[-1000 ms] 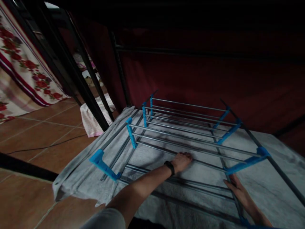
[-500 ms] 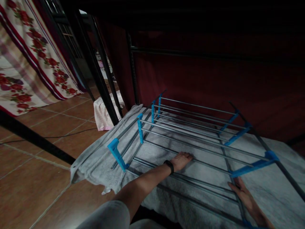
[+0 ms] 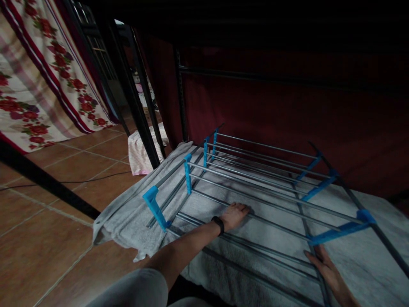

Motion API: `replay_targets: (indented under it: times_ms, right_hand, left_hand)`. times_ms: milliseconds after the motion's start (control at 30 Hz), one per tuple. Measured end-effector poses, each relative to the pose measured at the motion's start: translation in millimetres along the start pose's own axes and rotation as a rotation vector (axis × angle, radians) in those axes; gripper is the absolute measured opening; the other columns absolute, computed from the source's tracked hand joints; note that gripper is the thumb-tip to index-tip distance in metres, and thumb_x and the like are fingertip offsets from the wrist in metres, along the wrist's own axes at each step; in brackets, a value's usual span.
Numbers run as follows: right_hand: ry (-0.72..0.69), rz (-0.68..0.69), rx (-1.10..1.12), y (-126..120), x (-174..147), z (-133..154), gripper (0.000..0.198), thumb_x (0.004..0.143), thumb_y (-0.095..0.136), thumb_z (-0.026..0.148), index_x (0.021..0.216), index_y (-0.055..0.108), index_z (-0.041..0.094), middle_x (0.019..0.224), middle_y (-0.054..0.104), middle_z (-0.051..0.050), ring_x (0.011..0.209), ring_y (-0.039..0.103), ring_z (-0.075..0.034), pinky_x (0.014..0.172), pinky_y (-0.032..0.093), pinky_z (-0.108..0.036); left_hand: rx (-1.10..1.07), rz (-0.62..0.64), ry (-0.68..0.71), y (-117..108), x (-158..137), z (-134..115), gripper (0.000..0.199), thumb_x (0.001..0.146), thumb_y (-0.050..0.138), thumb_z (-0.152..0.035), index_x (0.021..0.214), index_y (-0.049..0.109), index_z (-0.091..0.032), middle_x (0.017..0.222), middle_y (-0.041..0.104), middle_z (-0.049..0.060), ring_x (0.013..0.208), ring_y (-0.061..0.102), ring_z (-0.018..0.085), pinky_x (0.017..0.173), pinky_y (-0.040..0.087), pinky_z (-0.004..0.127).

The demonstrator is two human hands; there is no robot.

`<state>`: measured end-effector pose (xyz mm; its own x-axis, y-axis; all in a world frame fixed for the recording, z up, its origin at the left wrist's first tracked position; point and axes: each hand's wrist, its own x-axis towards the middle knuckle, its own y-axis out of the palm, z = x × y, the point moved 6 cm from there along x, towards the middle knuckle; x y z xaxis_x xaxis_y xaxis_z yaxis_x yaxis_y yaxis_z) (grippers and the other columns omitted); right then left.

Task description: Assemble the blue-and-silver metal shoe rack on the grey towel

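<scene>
A shoe rack (image 3: 255, 179) of thin grey metal tubes with blue plastic brackets lies across the grey bedding in front of me. My left hand (image 3: 235, 215), with a dark band at the wrist, reaches over the near tubes and is closed around a crossbar near the rack's middle. On the right, my right hand (image 3: 327, 268) holds the rack's side tube just below a blue bracket (image 3: 338, 230), thumb on the inner side. Its other fingers are partly hidden behind the tube.
Grey bedding (image 3: 128, 217) covers the surface under the rack. Black metal posts (image 3: 137, 94) stand at the left, and a dark red cloth (image 3: 255, 106) hangs behind. Beyond are a floral curtain (image 3: 57, 64), a striped cloth (image 3: 140, 153) and a cable (image 3: 79, 181) on the tiled floor (image 3: 57, 230).
My left hand has shifted slightly left along the crossbar. My right hand keeps its place on the side tube. The view has moved a little.
</scene>
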<state>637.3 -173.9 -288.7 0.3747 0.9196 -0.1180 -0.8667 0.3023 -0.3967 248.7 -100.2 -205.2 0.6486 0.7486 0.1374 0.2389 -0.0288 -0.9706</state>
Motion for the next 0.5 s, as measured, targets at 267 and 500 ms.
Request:
replay_targets:
  times_ms: [267,500]
  right_hand:
    - [0.058,0.051,-0.034,2,4,-8,0.102,0.052,0.078,0.063,0.144,0.051,0.026,0.154,0.051,-0.01,0.148,0.036,-0.042,0.126,0.027,-0.05]
    - [0.029,0.048,-0.046,0,6,-11,0.101,0.052,0.079,0.064,0.142,0.053,0.025,0.147,0.058,-0.01,0.147,0.039,-0.042,0.125,0.03,-0.05]
  left_hand:
    - [0.051,0.026,-0.212,-14,-31,52,0.024,0.1,0.052,-0.031,0.116,0.066,-0.018,0.117,0.069,0.013,0.114,0.063,0.027,0.104,0.044,0.043]
    - [0.086,0.027,-0.137,-10,-34,49,0.026,0.102,0.048,-0.026,0.124,0.062,-0.019,0.12,0.069,0.011,0.111,0.065,0.024,0.099,0.047,0.038]
